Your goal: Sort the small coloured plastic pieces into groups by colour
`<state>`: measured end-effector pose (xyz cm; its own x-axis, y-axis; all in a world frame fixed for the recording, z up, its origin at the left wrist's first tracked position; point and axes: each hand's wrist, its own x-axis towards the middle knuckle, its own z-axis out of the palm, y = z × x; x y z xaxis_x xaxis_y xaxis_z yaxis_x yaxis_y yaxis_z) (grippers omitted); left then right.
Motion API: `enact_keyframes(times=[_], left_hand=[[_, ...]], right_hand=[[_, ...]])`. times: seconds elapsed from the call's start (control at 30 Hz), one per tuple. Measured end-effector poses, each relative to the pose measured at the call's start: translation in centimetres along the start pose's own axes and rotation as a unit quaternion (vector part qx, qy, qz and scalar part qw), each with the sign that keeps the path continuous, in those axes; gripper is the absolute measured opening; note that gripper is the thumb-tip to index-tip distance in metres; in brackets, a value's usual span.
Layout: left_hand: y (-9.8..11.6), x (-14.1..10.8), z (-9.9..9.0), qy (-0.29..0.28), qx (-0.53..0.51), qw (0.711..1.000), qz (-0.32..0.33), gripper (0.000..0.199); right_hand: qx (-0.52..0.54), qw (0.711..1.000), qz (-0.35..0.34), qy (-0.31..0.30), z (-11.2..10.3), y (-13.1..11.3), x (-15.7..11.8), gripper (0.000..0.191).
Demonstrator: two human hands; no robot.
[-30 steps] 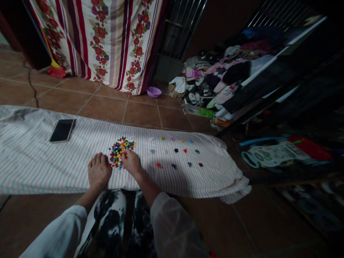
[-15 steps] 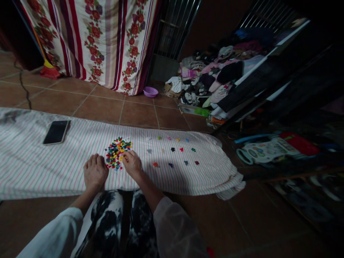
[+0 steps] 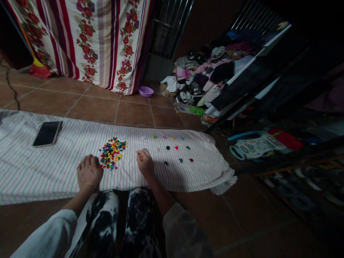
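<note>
The left hand (image 3: 89,173) lies palm down, fingers extended, on the striped worktop (image 3: 53,168), beside many unsorted, mixed-colour beads (image 3: 113,152); the right hand (image 3: 146,164) has narrowly closed fingertips, contents unclear; around and beyond it, small single-colour clusters (image 3: 168,148) sit sorted in loose rows.
</note>
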<state>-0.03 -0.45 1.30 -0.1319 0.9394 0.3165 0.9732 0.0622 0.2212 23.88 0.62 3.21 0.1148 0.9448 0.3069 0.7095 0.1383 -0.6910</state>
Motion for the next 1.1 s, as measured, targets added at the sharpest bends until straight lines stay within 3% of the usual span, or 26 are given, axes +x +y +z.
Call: enact_keyframes(times=[0.67,0.93,1.1], left_hand=[[0.1,0.0,-0.1,-0.017,0.003,1.0,-0.007,0.034],[-0.1,-0.1,0.0,-0.023,0.011,1.0,-0.004,0.032],[-0.1,0.0,-0.1,-0.028,0.021,0.999,0.003,0.031]], right_hand=[[-0.074,0.977,0.076,0.183,-7.9,8.4,-1.2,0.038],[-0.101,0.927,0.137,0.335,-13.2,15.4,-2.2,0.042],[-0.117,0.897,0.194,0.379,-16.2,19.4,-2.3,0.042]])
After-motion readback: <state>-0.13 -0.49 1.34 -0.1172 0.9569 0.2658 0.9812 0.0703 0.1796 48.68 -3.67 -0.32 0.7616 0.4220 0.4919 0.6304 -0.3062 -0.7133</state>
